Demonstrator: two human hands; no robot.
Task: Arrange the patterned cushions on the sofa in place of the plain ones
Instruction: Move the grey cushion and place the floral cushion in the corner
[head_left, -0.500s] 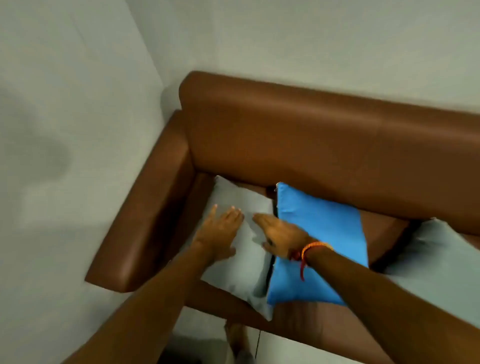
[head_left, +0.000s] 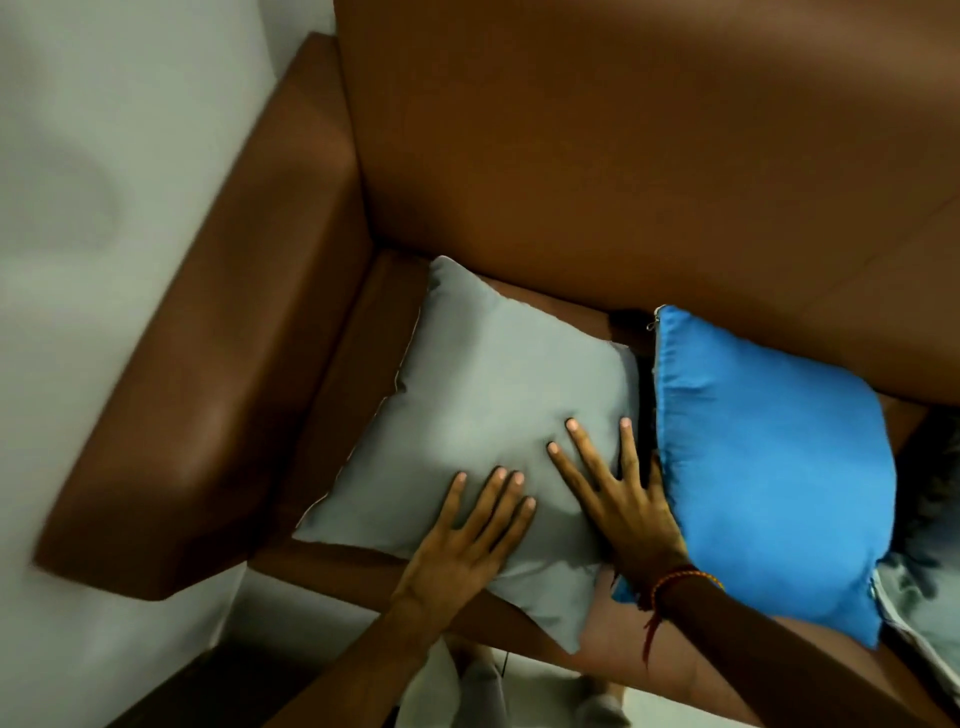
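On the seat of the brown sofa (head_left: 623, 156), in the corner by its left armrest (head_left: 218, 395), a plain grey cushion (head_left: 483, 395) lies flat, turned so that one corner points toward the backrest and another hangs past the seat's front edge. The head view looks steeply down on it. The left hand (head_left: 457, 545) rests palm down on the near part of the grey cushion, fingers stretched out and close together, gripping nothing. The right hand (head_left: 618, 509) lies just beside it, also palm down with fingers spread flat on the fabric; its outer edge is tucked under the side of a plain blue cushion (head_left: 779, 467), so part of that hand is hidden. The two hands are near each other but not touching. A red-orange thread band (head_left: 675, 579) circles the right wrist, with a loose end hanging down. The blue cushion sits to the right of the grey one, leaning against the backrest and overlapping the grey cushion's right edge, a zip pull showing at its top corner. At the far right edge a bit of another pale cushion (head_left: 930, 603) peeks out behind the blue one, mostly cut off. A pale wall (head_left: 104, 156) stands left of the armrest. No patterned cushion shows in this view.
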